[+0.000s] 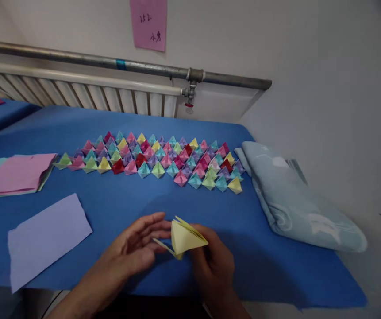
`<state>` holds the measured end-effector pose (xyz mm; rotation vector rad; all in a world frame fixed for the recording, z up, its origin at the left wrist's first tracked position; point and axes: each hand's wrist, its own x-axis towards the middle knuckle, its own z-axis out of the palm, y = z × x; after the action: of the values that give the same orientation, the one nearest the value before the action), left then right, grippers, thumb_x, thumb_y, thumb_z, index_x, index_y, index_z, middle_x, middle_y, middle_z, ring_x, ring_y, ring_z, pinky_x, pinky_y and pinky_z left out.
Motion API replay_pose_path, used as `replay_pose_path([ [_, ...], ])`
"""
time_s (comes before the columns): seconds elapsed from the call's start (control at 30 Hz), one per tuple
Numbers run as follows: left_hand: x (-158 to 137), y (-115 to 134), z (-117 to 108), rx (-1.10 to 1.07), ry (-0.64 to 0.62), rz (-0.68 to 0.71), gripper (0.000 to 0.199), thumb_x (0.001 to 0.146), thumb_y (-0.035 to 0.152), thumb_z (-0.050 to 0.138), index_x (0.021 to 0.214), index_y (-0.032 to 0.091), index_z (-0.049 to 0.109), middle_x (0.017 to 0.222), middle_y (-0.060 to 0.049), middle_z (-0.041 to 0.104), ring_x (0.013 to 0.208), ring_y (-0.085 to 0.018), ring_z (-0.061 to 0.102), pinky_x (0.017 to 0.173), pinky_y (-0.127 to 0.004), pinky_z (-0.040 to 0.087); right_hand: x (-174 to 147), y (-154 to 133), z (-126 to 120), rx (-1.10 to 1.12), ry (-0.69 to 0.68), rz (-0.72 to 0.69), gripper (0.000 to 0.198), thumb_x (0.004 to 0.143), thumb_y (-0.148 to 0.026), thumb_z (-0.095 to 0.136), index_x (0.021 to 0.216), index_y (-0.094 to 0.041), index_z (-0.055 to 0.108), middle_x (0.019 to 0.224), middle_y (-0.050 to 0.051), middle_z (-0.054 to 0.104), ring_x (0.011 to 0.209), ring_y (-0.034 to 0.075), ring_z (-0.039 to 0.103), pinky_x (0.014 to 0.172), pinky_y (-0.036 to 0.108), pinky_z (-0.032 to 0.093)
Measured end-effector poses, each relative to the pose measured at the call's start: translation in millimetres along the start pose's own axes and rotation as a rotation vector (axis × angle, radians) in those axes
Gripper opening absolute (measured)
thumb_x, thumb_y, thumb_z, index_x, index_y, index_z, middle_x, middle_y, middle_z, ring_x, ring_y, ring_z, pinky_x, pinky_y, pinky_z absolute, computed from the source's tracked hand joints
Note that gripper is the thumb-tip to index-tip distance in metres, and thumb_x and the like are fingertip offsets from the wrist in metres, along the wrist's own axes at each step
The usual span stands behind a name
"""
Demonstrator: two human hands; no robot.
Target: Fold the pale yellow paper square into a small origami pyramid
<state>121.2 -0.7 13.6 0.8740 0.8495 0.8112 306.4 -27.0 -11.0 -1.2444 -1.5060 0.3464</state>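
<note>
A partly folded yellow paper boat (186,238) is held above the blue surface (120,217), near its front edge. My right hand (214,261) pinches it from the right, between thumb and fingers. On the other side, my left hand (135,248) is open, its fingers stretched out behind a loose yellow flap and its thumb apart. Whether the left fingertips touch the paper is hard to see. Beyond both hands stand rows of small folded paper boats (158,169) in pink, green, blue, yellow, red and purple.
A lilac paper sheet (49,241) lies at the left front. Behind it is a stack of coloured sheets (21,175). A folded light-blue blanket (296,199) rests at the right, by the wall. A radiator (104,96) and metal pipe (77,56) run along the back.
</note>
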Motion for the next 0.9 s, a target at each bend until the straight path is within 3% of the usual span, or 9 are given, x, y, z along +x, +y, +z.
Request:
replay_pose_path([
  [0.07,-2.8,-5.3,5.6,0.140,0.075,-0.012,0.073,0.062,0.040,0.085,0.128,0.028,0.057,0.128,-0.010,0.062,0.108,-0.029,0.061,0.090,-0.038,0.049,1.2,1.1,0.4,-0.064,0.014,-0.056,0.019,0.089,-0.014,0.054,0.104,-0.022,0.062,0.086,0.002,0.073,0.072,0.015,0.070,0.067,0.022,0.056],
  [0.23,-6.6,-4.0,22.9,0.619,0.251,0.076,0.030,0.079,0.043,0.069,0.103,0.025,0.067,0.095,-0.007,0.072,0.088,-0.026,0.067,0.077,-0.033,0.049,5.4,0.2,5.9,-0.152,-0.023,-0.176,0.023,0.089,-0.010,0.053,0.108,-0.022,0.059,0.089,0.005,0.072,0.077,0.016,0.070,0.073,0.026,0.057],
  [0.43,-8.0,-9.9,17.5,0.808,0.251,0.262,0.026,0.088,0.031,0.058,0.113,0.031,0.064,0.101,-0.003,0.074,0.089,-0.023,0.069,0.075,-0.028,0.050,7.5,-3.2,11.4,-0.134,-0.021,-0.221,0.015,0.089,-0.015,0.053,0.101,-0.021,0.060,0.091,0.006,0.068,0.084,0.018,0.068,0.074,0.030,0.058],
  [0.6,-8.7,-17.8,13.0,0.968,0.266,0.392,0.029,0.089,0.026,0.056,0.118,0.029,0.063,0.108,-0.003,0.073,0.095,-0.022,0.070,0.080,-0.027,0.052,8.1,-3.2,12.6,-0.185,-0.010,-0.288,0.026,0.087,-0.016,0.052,0.112,-0.019,0.059,0.097,0.009,0.068,0.090,0.020,0.067,0.078,0.032,0.058],
  [0.9,-4.2,-10.2,24.0,1.302,0.346,0.792,0.022,0.092,0.020,0.045,0.110,0.022,0.058,0.092,-0.004,0.070,0.080,-0.018,0.070,0.068,-0.026,0.056,9.0,-3.3,16.4,-0.150,-0.047,-0.297,0.023,0.091,-0.017,0.049,0.113,-0.018,0.058,0.091,0.007,0.069,0.083,0.017,0.067,0.075,0.027,0.057],
])
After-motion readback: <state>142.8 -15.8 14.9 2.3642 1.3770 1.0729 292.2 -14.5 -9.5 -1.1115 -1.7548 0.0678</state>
